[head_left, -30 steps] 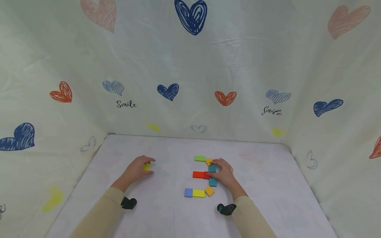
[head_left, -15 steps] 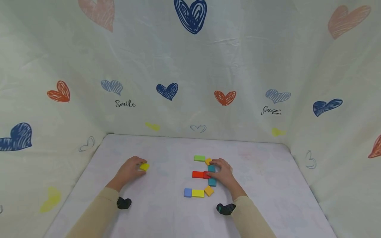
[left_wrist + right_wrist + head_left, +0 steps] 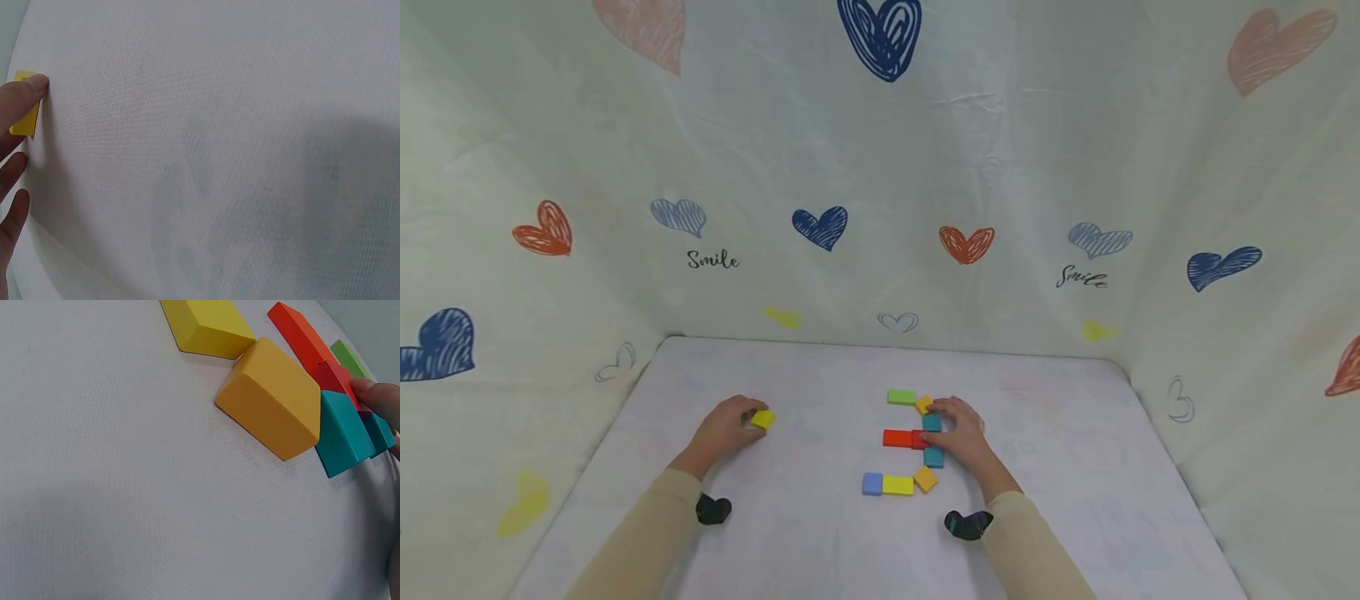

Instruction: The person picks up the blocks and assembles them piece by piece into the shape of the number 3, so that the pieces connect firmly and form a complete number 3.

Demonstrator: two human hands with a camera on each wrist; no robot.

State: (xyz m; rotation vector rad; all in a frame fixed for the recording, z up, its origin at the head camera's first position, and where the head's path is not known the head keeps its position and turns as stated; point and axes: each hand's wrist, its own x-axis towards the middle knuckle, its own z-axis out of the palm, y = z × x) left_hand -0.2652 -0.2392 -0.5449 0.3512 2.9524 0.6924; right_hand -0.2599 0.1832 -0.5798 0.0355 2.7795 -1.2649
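My left hand [image 3: 722, 429] pinches a yellow block [image 3: 763, 419] between thumb and fingers on the left of the table. The left wrist view shows the thumb along one side of it. My right hand [image 3: 967, 439] rests over a figure of coloured blocks, its thumb on the small red block [image 3: 332, 377]. Its other fingertips reach the upper orange block [image 3: 922, 405] and the upper teal block [image 3: 932, 422]. A long red block [image 3: 897, 437] adjoins the small red one. The lower teal block [image 3: 934, 457] lies just below the thumb.
A green block [image 3: 901, 397] heads the figure at the far side. Nearer me, a lower orange block [image 3: 926, 479], a yellow block [image 3: 898, 486] and a blue block [image 3: 872, 484] form its bottom row. A heart-printed curtain [image 3: 880, 167] encloses the white table [image 3: 820, 533].
My left hand has drawn slightly left and closed on the yellow block, which lay between its spread thumb and fingers. My right hand has stayed on the blocks.
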